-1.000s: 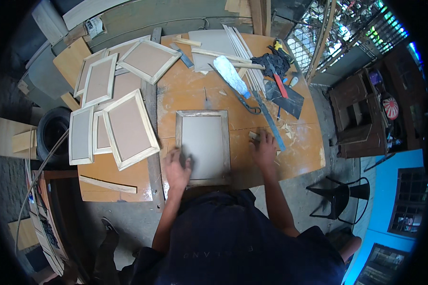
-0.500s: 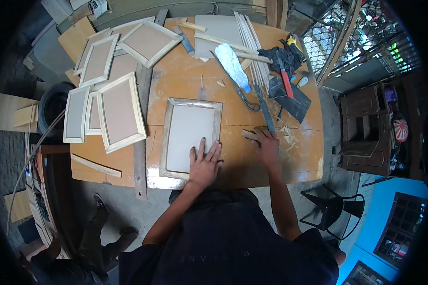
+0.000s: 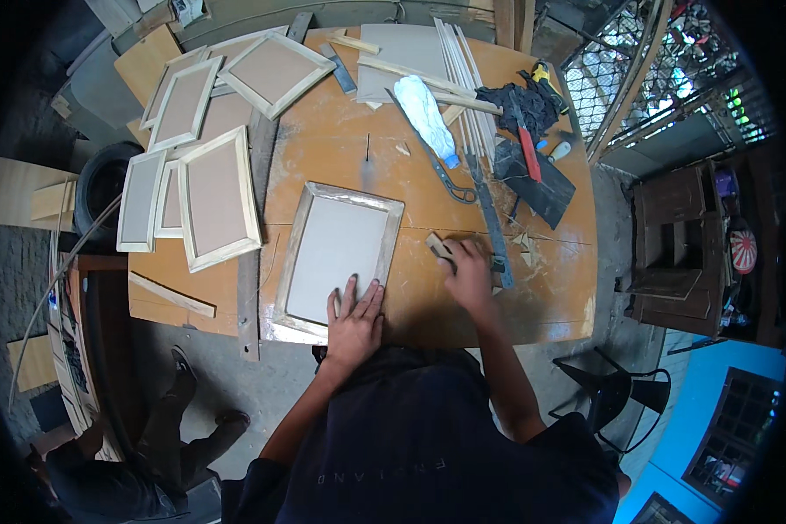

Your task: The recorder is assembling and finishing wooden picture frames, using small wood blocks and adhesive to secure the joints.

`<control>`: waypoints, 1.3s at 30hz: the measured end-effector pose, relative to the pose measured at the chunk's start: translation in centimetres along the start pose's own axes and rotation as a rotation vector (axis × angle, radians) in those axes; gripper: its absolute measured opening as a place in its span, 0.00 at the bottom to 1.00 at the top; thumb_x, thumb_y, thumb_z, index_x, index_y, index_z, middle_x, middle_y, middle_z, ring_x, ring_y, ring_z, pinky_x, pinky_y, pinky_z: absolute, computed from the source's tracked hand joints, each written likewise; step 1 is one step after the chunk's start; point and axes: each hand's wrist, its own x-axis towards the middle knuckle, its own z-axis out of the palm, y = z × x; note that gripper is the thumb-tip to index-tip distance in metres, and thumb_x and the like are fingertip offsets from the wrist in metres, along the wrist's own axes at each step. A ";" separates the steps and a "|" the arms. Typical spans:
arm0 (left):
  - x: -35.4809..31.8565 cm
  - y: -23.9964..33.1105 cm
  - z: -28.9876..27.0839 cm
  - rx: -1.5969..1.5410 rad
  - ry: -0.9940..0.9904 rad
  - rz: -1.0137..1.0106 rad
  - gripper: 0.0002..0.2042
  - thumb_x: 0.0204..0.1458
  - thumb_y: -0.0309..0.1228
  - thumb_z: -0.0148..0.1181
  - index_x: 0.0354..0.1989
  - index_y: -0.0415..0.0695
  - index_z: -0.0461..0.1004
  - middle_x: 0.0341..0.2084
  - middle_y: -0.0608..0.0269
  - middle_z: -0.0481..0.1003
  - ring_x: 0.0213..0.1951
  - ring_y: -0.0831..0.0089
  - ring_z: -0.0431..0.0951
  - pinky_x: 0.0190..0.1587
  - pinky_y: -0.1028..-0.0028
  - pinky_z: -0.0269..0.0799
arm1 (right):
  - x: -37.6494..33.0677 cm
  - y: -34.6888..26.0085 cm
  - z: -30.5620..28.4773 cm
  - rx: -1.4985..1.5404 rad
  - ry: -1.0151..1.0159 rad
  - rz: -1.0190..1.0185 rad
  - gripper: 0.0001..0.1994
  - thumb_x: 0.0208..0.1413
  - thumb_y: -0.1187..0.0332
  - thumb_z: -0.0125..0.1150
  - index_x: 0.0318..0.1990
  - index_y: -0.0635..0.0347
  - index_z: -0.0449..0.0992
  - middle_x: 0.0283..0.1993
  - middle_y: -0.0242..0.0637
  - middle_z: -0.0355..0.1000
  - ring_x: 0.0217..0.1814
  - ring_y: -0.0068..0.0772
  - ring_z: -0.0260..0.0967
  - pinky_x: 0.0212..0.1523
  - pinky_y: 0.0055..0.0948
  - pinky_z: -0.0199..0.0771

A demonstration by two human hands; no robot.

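A wooden picture frame (image 3: 293,253) with a pale grey backing panel (image 3: 334,258) lies flat and slightly slanted on the orange-brown table in front of me. My left hand (image 3: 355,330) rests on its lower right part, fingers stretched out across the panel and the right-hand side piece. To the right of the frame, my right hand (image 3: 472,278) is closed around a small tan block (image 3: 438,248), whose end pokes out past the fingers. The block is apart from the frame. Just beyond that hand lies a long dark metal strip (image 3: 491,223).
Several finished-looking frames (image 3: 258,205) are piled at the left. Scissors (image 3: 454,188), a white-wrapped bottle (image 3: 426,118), thin strips (image 3: 463,70) and a red-handled tool (image 3: 530,155) lie at the far right. A nail-like spike (image 3: 368,148) stands beyond the frame. Another person (image 3: 122,472) is at lower left.
The frame has shifted left and turned slightly clockwise, with my left hand moving along on it. My right hand has come left and a little nearer with the block.
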 end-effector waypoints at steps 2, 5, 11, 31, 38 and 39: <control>-0.4 0.3 -0.7 0.007 -0.048 -0.031 0.25 0.57 0.36 0.58 0.65 0.48 0.71 0.66 0.66 0.69 0.73 0.53 0.55 0.70 0.40 0.45 | -0.1 -0.9 0.3 0.076 0.029 -0.040 0.18 0.52 0.68 0.67 0.52 0.56 0.77 0.50 0.45 0.72 0.54 0.52 0.69 0.55 0.51 0.68; 0.2 0.6 -1.2 -0.049 -0.022 -0.070 0.23 0.57 0.36 0.59 0.62 0.46 0.73 0.64 0.65 0.71 0.71 0.55 0.58 0.70 0.42 0.46 | -0.3 -2.3 1.0 0.260 -0.003 -0.046 0.19 0.54 0.69 0.66 0.55 0.60 0.76 0.50 0.48 0.71 0.51 0.56 0.71 0.53 0.46 0.72; 6.2 1.1 0.4 0.011 0.152 -0.102 0.28 0.63 0.40 0.52 0.71 0.44 0.62 0.73 0.61 0.57 0.74 0.53 0.52 0.71 0.41 0.43 | 0.6 -5.5 2.9 0.295 0.065 -0.138 0.17 0.54 0.71 0.66 0.51 0.64 0.78 0.46 0.48 0.71 0.48 0.53 0.72 0.49 0.44 0.74; 7.8 0.1 4.2 0.034 0.045 -0.148 0.30 0.65 0.42 0.46 0.73 0.41 0.55 0.73 0.54 0.55 0.75 0.52 0.50 0.71 0.36 0.37 | 3.1 -5.5 5.2 0.308 0.151 -0.155 0.19 0.51 0.77 0.66 0.53 0.65 0.79 0.46 0.46 0.70 0.46 0.49 0.71 0.48 0.40 0.75; 7.9 0.3 4.1 0.051 0.026 -0.169 0.30 0.65 0.42 0.46 0.73 0.42 0.56 0.73 0.56 0.56 0.75 0.53 0.51 0.71 0.36 0.37 | 7.4 -5.9 6.3 0.277 0.255 -0.155 0.16 0.50 0.77 0.68 0.48 0.68 0.79 0.45 0.49 0.71 0.47 0.53 0.71 0.49 0.42 0.74; 7.9 0.3 4.1 0.048 0.023 -0.172 0.30 0.65 0.42 0.46 0.73 0.42 0.56 0.73 0.56 0.56 0.75 0.53 0.51 0.71 0.36 0.37 | 8.6 -6.2 6.4 0.283 0.272 -0.139 0.16 0.50 0.76 0.69 0.48 0.67 0.79 0.45 0.49 0.71 0.46 0.53 0.71 0.49 0.42 0.74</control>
